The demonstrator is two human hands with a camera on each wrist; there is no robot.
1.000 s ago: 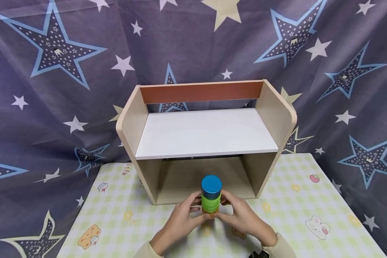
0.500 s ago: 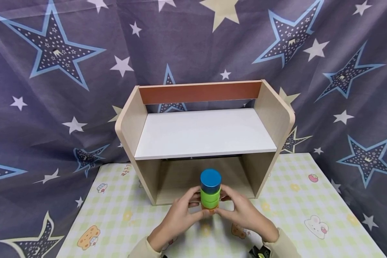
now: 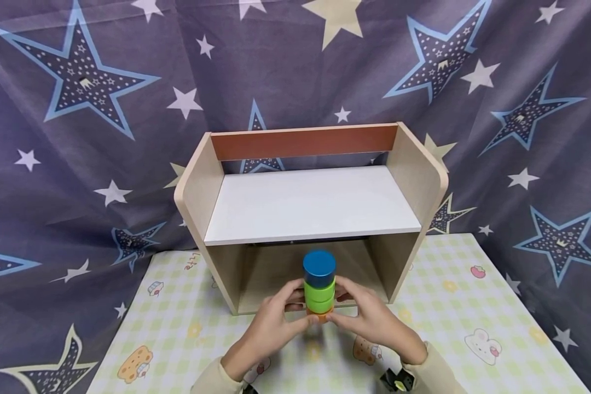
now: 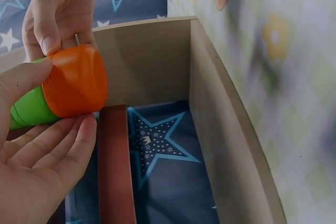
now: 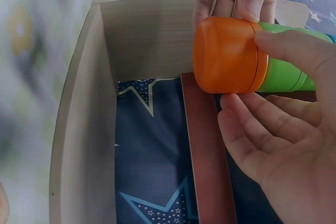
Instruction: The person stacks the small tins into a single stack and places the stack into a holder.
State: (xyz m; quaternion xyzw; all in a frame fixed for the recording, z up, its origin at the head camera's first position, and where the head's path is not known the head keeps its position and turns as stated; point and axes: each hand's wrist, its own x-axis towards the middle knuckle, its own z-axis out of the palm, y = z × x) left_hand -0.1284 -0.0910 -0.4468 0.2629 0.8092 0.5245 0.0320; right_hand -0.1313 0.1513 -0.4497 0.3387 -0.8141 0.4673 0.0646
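An upright stack of coloured cylinders is held up before the lower shelf opening in the head view. Its top is shiny blue, its middle is bright green in two bands, and its base is orange. My left hand grips it low on the left, thumb near the orange base. From the other side, my right hand holds it likewise. In the left wrist view the rounded orange end shows, with the left fingers along the stack's side. The right wrist view shows the same orange end and the right thumb touching the seam.
A wooden shelf unit with a white upper board and a reddish-brown back rail stands behind the hands. A checked cloth with cartoon prints covers the table. A dark star-patterned curtain hangs behind.
Both hands have raised the stack a little and moved it slightly toward the shelf. More of the orange base shows now. Their grip looks the same.
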